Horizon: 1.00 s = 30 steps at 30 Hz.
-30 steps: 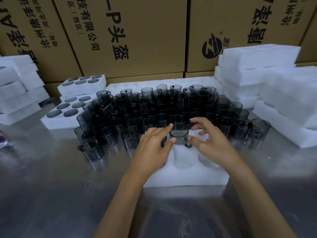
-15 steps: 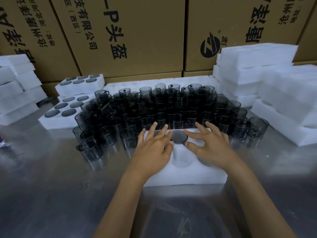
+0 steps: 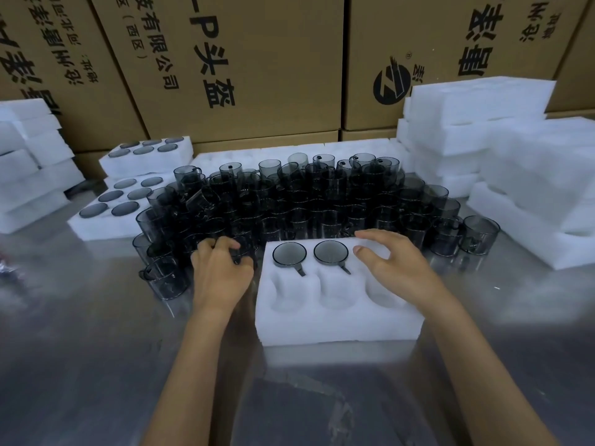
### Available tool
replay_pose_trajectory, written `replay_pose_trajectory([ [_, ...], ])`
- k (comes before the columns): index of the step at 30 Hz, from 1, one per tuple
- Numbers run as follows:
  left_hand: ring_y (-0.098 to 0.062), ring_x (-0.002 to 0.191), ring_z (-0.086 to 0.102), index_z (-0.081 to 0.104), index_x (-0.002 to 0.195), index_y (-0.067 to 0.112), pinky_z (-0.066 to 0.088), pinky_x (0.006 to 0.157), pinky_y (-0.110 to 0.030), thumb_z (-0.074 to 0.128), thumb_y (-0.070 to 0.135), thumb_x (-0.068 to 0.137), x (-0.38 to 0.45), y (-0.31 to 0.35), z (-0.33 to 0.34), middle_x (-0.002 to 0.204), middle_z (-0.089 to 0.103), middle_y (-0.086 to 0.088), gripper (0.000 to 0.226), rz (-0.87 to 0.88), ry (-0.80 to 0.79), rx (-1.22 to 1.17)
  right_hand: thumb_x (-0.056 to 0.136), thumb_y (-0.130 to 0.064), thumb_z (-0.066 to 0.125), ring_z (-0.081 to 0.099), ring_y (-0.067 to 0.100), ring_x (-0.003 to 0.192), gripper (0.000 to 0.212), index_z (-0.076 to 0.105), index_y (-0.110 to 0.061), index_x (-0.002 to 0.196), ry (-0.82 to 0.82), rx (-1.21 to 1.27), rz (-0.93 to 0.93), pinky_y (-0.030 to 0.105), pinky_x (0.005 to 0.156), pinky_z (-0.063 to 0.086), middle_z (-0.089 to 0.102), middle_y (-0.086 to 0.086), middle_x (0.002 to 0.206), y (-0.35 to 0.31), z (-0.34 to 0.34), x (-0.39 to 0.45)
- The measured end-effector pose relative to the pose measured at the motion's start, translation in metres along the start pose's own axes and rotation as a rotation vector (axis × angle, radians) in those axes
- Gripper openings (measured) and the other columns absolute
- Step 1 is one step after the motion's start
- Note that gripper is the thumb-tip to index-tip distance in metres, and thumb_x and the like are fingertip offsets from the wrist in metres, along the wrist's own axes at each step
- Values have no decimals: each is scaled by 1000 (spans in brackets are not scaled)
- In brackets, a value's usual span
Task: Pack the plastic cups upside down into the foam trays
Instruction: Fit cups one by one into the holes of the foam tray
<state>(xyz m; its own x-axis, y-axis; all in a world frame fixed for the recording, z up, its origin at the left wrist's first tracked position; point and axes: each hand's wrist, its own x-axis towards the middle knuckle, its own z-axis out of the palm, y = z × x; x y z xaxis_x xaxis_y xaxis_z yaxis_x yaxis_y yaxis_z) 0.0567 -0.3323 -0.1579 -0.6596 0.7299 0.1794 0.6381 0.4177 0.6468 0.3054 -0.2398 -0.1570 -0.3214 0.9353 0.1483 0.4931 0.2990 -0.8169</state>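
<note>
Left hand (image 3: pixel 220 278) fingers curl round a cup (image 3: pixel 241 252); right hand (image 3: pixel 397 268) fingers spread over the tray (image 3: pixel 338 320)

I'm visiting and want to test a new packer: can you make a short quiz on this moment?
1. True or false: the foam tray in front of the person already holds two cups, bottoms up.
2. Which hand grips a loose cup: A) left hand B) right hand?
3. How many pockets in the tray's near row are still unfilled?

Key: 1 true; 2 A; 3 three.
</note>
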Motion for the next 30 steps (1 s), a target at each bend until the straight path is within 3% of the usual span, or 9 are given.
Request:
replay_pose_trajectory([
  [3,-34,121,47,66,111,10,42,94,-38,71,21,89,3,-8,6,124,46,-12,25,-45,-40,15,96,-32,63,33,11,145,40,60,-28,136,4,-44,-9,40,121,28,51,-5,146,0,1,0],
  [7,-26,94,56,69,95,11,39,79,-31,78,23,83,5,-8,4,110,51,-3,18,1,112,-29,97,-30,61,33,13,144,40,60,-26,137,37,-63,-21,40,121,26,52,-4,145,-4,0,-2],
  [11,-9,96,52,64,83,16,36,78,-15,79,16,82,3,4,-7,122,50,5,15,294,256,-130,98,-28,57,31,10,137,45,53,-26,143,168,-305,-217,32,110,20,55,-4,140,-13,3,-9],
  [14,-7,110,50,60,81,18,35,85,-7,76,13,84,-8,22,-7,129,47,13,17,543,211,-146,99,-33,54,36,3,129,48,46,-33,147,141,-238,-350,23,104,21,56,-13,131,-25,12,-15],
  [18,-12,132,43,59,86,13,29,99,-8,72,-1,83,-23,40,7,140,49,5,19,779,147,-36,100,-30,55,42,-1,122,45,49,-35,145,134,-150,-448,9,100,23,59,-21,125,-32,25,-19],
  [23,-11,138,41,58,96,15,30,101,-5,67,-3,87,-29,45,12,146,47,4,22,835,136,-74,98,-24,61,53,5,103,30,62,-31,127,231,-39,-420,34,95,45,68,-19,97,-30,23,-16],
  [27,10,137,32,49,126,28,25,100,2,66,0,90,-31,49,11,147,42,20,49,797,75,-131,97,-22,62,52,10,101,35,61,-26,132,211,-96,-394,37,94,43,66,-19,96,-27,27,-14],
  [30,25,129,26,36,143,41,23,96,6,65,1,91,-34,48,10,137,34,37,72,751,16,-180,98,-23,61,49,9,97,29,62,-26,126,205,-128,-385,35,93,40,63,-19,92,-24,29,-14],
])
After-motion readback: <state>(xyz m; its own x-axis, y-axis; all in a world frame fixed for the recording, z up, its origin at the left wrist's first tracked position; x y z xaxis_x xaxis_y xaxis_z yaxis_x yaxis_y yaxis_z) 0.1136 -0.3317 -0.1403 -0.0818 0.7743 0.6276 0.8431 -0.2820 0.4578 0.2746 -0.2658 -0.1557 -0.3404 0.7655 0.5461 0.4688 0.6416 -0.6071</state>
